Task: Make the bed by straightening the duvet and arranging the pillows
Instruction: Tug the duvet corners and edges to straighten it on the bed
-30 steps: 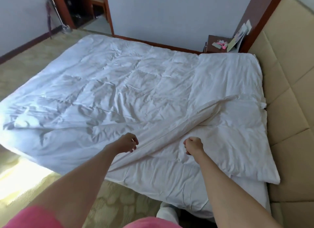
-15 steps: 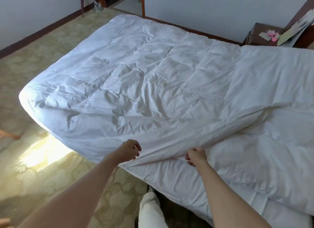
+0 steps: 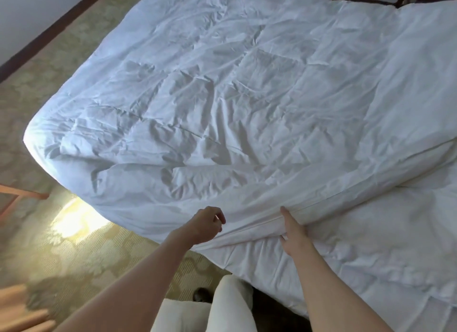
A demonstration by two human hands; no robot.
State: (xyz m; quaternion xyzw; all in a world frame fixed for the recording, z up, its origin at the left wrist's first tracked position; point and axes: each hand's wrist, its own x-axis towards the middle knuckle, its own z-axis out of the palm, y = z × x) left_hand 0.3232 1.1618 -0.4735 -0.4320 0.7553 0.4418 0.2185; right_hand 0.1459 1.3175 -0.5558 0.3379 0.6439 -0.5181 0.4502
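Note:
A white, wrinkled duvet covers the bed. A long fold runs diagonally from the near edge toward the right. My right hand holds this fold near its lower end, thumb on top and fingertips tucked under the fabric. My left hand hovers just left of it above the duvet's near edge, fingers loosely curled with no fabric seen in them. A flatter white layer lies below the fold on the right. No pillow is in view.
Patterned beige carpet lies left of the bed, with a sunlit patch by the bed's corner. Orange-brown wooden pieces show at the left edge. A dark baseboard runs along the far-left wall. My white-trousered legs stand against the bedside.
The view has swung left and down toward the foot of the bed. My left hand has let go of the fold. My right hand has opened from a fist into a thumb-and-finger hold.

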